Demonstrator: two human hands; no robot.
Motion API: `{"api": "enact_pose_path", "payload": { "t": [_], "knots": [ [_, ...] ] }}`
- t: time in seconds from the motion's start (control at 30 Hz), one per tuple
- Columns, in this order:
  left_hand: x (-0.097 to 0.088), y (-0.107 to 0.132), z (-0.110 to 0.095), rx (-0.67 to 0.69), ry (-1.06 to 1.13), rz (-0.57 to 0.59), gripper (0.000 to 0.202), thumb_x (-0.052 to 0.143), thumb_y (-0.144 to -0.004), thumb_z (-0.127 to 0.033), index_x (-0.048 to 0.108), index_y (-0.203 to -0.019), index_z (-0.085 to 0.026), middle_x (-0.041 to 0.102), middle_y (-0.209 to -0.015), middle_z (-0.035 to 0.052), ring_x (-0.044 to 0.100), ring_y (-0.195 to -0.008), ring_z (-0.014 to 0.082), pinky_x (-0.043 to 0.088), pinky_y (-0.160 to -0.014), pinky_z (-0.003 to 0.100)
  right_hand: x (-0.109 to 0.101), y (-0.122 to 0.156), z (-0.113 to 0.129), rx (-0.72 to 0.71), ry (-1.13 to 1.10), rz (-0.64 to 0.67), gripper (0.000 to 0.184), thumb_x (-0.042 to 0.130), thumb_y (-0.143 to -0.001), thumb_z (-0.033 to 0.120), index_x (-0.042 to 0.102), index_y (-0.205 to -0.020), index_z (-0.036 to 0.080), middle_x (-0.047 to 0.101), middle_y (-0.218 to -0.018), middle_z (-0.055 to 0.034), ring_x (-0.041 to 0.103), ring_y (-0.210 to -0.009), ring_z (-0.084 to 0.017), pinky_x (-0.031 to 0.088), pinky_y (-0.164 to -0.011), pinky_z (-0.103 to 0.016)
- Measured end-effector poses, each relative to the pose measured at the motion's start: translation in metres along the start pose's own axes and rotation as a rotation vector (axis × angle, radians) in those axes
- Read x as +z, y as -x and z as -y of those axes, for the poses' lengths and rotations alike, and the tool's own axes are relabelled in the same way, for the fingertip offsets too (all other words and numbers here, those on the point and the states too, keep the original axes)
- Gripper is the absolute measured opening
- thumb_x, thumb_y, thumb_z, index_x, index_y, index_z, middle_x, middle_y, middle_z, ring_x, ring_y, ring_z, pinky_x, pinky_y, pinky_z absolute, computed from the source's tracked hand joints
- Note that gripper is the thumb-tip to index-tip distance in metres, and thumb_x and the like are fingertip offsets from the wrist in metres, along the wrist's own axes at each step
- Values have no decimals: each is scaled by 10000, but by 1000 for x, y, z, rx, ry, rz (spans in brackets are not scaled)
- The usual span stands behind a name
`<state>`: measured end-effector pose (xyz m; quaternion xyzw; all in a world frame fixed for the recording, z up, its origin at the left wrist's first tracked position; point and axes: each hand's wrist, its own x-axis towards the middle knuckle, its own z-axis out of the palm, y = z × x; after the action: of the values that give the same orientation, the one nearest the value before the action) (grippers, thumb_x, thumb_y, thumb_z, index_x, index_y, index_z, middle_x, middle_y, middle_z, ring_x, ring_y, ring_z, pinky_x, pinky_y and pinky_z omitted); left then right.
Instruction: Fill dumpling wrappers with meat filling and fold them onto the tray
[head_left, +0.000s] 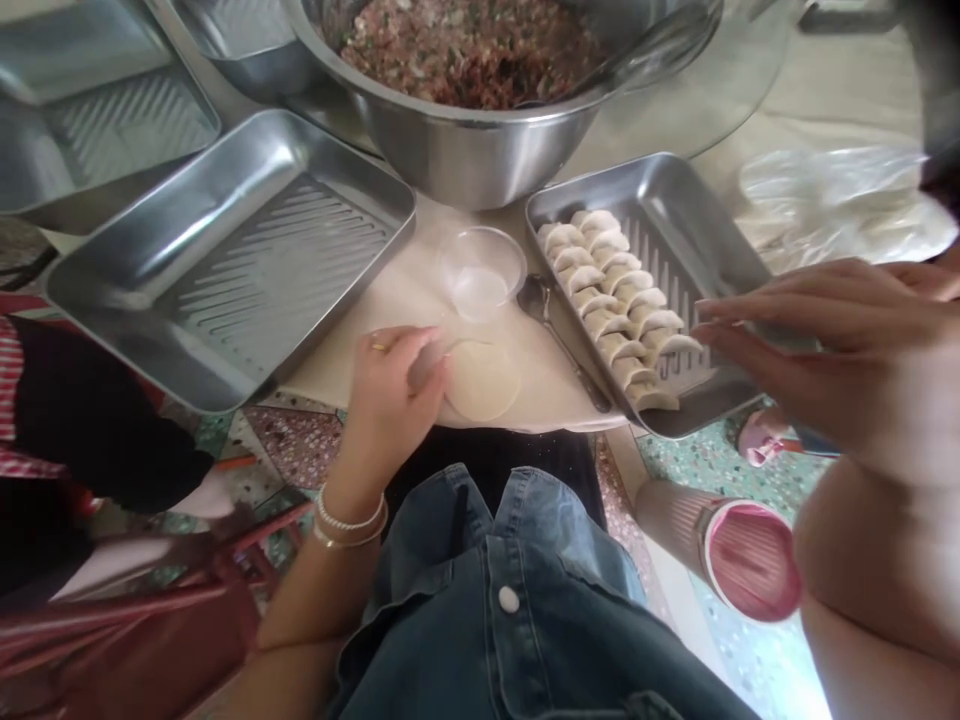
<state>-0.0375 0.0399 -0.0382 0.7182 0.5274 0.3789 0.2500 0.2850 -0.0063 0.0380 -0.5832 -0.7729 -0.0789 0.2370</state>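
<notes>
Looking down past the person's denim shirt (510, 600), a good deal is cut off or blurred: the right hand (825, 340) is close to the camera and soft at the edges, its forearm runs out of view, and it hides the near right corner of the tray of dumplings (652, 185). That hand is spread flat, fingers stretched out and pointing left, with nothing in it that I can see, hovering just over the tray's near end. The left hand (390, 385) has its fingers bent together at the left edge of a round dough wrapper (486, 382); the thumb is smeared, so I cannot tell whether it grips the wrapper or only touches it. The wrapper lies flat on the pale cloth (397, 290) at the table's near edge, between the two trays. Behind it sits a small clear cup (480, 270), and a spoon (559, 335) lies along the tray's left side. Folded dumplings (615, 300) sit in two rows on the tray's left half. A big steel bowl (465, 155) of minced filling (465, 45) stands behind, its top cropped. An empty ridged tray (225, 260) lies to the left, another tray (90, 110) beyond it half out of view. Crumpled clear plastic (840, 200) lies far right. Another person's dark and red-striped clothing (67, 420) shows at the left edge.
</notes>
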Motion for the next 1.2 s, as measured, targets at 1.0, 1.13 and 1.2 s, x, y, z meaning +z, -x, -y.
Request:
{"api": "enact_pose_path", "payload": {
  "t": [1.0,1.13,1.2],
  "knots": [
    [4,5,-9,133,-6,71,99,473,-929,-236,568,-933,-205,644,-1049,65,569,-1048,193,454,-934,368,115,-11,111,94,-380,49,138,614,-862,275,686,-975,240,641,-968,-48,523,-995,-232,457,-868,-434],
    [-1,12,-11,127,101,141,425,663,-821,-367,510,-1188,-218,632,-1168,79,588,-1103,212,457,-969,376,102,-8,116,117,-431,-47,112,622,-850,235,688,-932,271,625,-930,-36,551,-961,-222,454,-844,-448],
    [-2,14,-13,156,86,198,614,727,-760,-404,462,-1288,-238,636,-1200,82,595,-1111,229,456,-971,386,92,-6,118,99,-518,-83,151,638,-829,195,682,-949,276,608,-904,-31,562,-938,-212,466,-834,-438]
  ]
}}
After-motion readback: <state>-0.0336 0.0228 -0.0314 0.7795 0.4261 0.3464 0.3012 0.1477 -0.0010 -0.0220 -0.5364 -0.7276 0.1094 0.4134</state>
